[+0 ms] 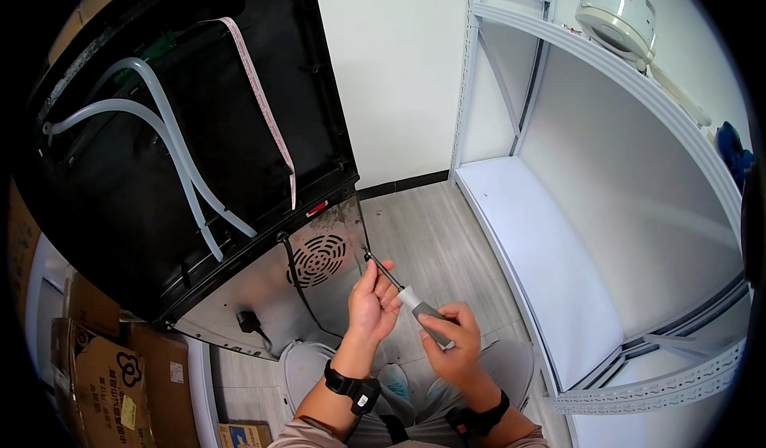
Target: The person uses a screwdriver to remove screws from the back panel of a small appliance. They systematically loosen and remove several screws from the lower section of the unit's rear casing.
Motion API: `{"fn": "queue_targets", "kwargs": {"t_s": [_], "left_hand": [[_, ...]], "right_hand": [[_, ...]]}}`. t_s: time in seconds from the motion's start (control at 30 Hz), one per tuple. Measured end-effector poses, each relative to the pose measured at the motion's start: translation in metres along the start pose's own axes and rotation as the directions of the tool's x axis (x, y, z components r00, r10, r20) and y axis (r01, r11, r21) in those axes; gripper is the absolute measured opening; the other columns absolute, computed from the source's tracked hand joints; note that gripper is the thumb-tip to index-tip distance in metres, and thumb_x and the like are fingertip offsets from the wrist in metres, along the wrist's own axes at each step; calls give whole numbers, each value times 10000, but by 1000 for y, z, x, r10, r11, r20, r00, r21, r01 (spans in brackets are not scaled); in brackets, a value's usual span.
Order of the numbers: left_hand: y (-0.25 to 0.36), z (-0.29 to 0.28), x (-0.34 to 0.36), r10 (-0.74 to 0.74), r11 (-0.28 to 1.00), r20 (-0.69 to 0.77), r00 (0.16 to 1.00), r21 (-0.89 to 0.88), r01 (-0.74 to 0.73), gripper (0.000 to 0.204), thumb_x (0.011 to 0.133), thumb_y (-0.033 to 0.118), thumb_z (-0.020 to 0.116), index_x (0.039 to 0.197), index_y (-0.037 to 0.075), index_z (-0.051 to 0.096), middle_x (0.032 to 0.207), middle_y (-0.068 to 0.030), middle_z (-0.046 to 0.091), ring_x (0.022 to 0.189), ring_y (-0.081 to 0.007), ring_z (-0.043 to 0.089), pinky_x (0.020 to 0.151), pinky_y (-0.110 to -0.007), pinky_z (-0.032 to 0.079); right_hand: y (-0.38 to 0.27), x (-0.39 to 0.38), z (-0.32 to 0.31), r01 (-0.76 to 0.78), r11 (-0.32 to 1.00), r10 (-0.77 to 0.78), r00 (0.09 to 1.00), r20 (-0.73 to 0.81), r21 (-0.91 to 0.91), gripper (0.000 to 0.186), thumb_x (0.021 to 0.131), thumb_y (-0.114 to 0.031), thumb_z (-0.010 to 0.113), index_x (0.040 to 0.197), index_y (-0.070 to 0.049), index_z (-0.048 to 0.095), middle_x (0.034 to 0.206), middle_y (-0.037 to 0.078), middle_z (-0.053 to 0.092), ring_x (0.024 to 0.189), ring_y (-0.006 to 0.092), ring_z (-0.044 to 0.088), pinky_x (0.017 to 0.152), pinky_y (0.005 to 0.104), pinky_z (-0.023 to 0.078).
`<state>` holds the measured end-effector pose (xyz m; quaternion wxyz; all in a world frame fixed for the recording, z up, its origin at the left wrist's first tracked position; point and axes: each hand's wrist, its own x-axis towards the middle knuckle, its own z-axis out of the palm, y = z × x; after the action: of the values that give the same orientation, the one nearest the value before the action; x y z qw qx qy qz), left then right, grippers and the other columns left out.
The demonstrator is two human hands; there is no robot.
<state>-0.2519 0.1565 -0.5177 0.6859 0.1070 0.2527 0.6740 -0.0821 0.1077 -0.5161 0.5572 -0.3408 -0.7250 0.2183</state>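
Note:
A screwdriver (432, 321) with a grey and white handle slants up and left in front of me. My right hand (453, 344) grips its handle between thumb and fingers. Close to the tip, my left hand (373, 303) has its thumb and forefinger pinched at the metal shaft; whether a screw is between them I cannot make out. The tip meets the right edge of a metal panel (263, 300), beside a round vent grille (319, 260). Above the panel stands a large black appliance housing (183, 17), open toward me.
Two pale hoses (179, 157) and a red-white ribbon cable (259, 93) hang in the housing. A black power cord (297, 284) and plug (249, 320) lie against the panel. Cardboard boxes (112, 384) stand lower left. At right is a white metal shelf (542, 248), with a white pot-like appliance (618, 13) above.

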Motion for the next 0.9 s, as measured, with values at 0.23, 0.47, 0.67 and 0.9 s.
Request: {"fn": "queue_targets", "kwargs": {"t_s": [0.23,0.47,0.67,0.9], "left_hand": [[-16,-4,-7,127,938,-72,989,333,-97,335,1009,387,524,867,86,559,618,39,475,489,-58,398,457,-223,334],[-24,4,-9,165,976,-51,985,153,-155,347,1015,384,506,831,93,547,631,-10,507,529,-129,464,501,-283,398],[-24,-3,-12,230,945,-62,971,254,-208,440,1037,402,428,859,44,610,603,31,467,481,-68,358,468,-214,302],[-41,2,-28,187,900,196,962,359,-249,432,1018,416,469,775,64,526,686,-18,501,601,-121,469,538,-273,379]], "right_hand": [[-12,7,-6,61,996,-58,997,55,-62,427,709,-12,752,1125,-7,655,966,120,577,801,249,596,671,312,496],[-22,-9,7,-279,924,284,959,18,260,391,781,-136,764,1099,19,597,881,117,596,723,247,623,651,328,515],[-47,7,8,-98,994,96,994,-60,-40,372,759,-96,745,1097,4,627,857,103,577,679,257,610,617,342,512],[-31,-3,4,-9,998,9,1000,5,-58,388,720,-53,741,1099,-22,665,991,118,535,782,242,594,665,321,504]]}}
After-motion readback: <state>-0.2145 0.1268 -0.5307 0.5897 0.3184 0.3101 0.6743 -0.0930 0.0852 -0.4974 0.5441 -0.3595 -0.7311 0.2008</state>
